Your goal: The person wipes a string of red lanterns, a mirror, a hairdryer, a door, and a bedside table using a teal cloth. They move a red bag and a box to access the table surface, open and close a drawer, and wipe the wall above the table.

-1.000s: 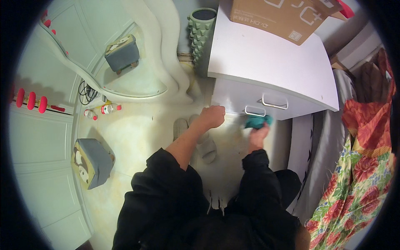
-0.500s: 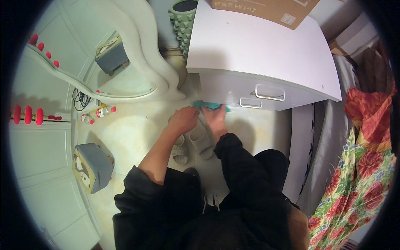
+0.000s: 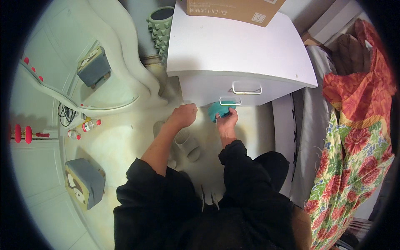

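In my right hand (image 3: 228, 123) is a teal cloth (image 3: 220, 109), bunched beyond the fingertips. It lies just at the bottom front of a white drawer cabinet (image 3: 241, 52), by the lower drawer handle (image 3: 230, 101). Part of the cloth's far edge shows beside that handle. My left hand (image 3: 183, 116) is closed in a fist off the cabinet's lower left corner, apart from the cloth. Its fingertips are turned away, so whatever it may hold is hidden. Below the hands, a pair of grey slippers (image 3: 187, 143) rests on the floor, one partly behind my left forearm.
A white-framed mirror (image 3: 125, 58) leans at the left, with two small bottles (image 3: 91, 125) beside it. Nearer stands a grey stool (image 3: 86, 181). A cardboard box (image 3: 233, 9) sits on the cabinet; a spiky green bin (image 3: 160, 35) is behind. Floral fabric (image 3: 346, 154) drapes at the right.
My hands have come apart. The right one has carried the teal cloth rightward to below the lower handle, and the cloth now looks more spread. The whole view has shifted slightly.
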{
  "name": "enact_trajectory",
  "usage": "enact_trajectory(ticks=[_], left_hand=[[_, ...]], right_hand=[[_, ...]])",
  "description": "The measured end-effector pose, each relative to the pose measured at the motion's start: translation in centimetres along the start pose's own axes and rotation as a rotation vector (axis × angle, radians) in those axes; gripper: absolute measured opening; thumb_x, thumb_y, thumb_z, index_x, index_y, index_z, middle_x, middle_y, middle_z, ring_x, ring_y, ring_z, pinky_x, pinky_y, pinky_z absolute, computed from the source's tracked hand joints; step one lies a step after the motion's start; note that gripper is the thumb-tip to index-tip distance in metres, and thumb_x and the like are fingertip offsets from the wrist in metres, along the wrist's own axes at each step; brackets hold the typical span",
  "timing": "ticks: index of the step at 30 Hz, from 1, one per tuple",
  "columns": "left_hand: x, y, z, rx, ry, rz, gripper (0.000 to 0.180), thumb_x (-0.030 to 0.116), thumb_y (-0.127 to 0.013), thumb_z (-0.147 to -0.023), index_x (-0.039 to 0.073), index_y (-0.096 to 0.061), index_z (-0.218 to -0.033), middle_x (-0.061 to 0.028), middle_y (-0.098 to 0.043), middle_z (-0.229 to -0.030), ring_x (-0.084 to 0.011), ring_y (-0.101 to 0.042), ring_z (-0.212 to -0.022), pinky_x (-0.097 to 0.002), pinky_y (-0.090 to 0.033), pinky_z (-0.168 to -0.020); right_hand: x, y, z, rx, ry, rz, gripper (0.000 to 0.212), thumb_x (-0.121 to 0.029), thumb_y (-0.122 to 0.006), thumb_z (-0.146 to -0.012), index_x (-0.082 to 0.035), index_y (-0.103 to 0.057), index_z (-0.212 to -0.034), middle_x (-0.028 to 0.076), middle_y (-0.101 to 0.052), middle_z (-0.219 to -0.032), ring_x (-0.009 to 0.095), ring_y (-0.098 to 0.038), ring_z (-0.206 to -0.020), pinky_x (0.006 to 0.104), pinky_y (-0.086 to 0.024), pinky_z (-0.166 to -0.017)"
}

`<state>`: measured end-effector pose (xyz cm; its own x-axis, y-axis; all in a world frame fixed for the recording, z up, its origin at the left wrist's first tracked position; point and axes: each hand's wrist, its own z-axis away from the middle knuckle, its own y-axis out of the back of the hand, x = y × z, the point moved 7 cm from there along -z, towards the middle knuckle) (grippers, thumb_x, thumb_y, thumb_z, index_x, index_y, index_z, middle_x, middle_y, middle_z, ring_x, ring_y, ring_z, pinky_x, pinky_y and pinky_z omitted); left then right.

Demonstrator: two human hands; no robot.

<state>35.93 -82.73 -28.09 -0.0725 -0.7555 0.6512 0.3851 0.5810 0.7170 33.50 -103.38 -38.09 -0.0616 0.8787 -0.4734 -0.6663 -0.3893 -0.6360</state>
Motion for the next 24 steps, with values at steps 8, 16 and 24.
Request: enact_trajectory(ticks=[8, 16, 24], left_hand=[[-0.2, 1.7, 1.1, 0.048, -0.034, -0.100, 0.027, 0.023, -0.046, -0.090, 0.004, -0.065, -0.095, -0.0232, -0.067, -0.100, -0.0440, -0.064, -0.093, -0.0556, -0.050, -0.082], [1.9, 0.7, 1.1, -0.266, 0.004, -0.268, 0.028, 0.016, -0.050, -0.082, -0.003, -0.070, -0.084, -0.0287, -0.067, -0.096, -0.0440, -0.066, -0.091, -0.0517, -0.051, -0.084], [2.3, 3.2, 0.8, -0.191, 0.049, -0.369, 0.029, 0.017, -0.050, -0.084, -0.003, -0.071, -0.090, -0.0292, -0.067, -0.097, -0.0447, -0.066, -0.092, -0.0507, -0.051, -0.086]], right_hand=[[-0.2, 2.2, -1.3, 0.098, 0.116, 0.354, 0.031, -0.038, -0.059, -0.086, -0.013, -0.060, -0.106, 0.008, -0.060, -0.103, 0.025, -0.062, -0.090, 0.0441, -0.053, -0.071], [-0.6, 5.1, 2.7, 0.185, 0.175, 0.588, 0.031, -0.027, -0.051, -0.095, -0.001, -0.059, -0.110, 0.011, -0.059, -0.102, 0.020, -0.055, -0.093, 0.0383, -0.046, -0.080], [-4.0, 3.7, 8.2, 0.188, 0.339, 0.629, 0.033, -0.024, -0.062, -0.095, -0.003, -0.051, -0.118, 0.009, -0.058, -0.107, 0.022, -0.057, -0.094, 0.0377, -0.047, -0.079]])
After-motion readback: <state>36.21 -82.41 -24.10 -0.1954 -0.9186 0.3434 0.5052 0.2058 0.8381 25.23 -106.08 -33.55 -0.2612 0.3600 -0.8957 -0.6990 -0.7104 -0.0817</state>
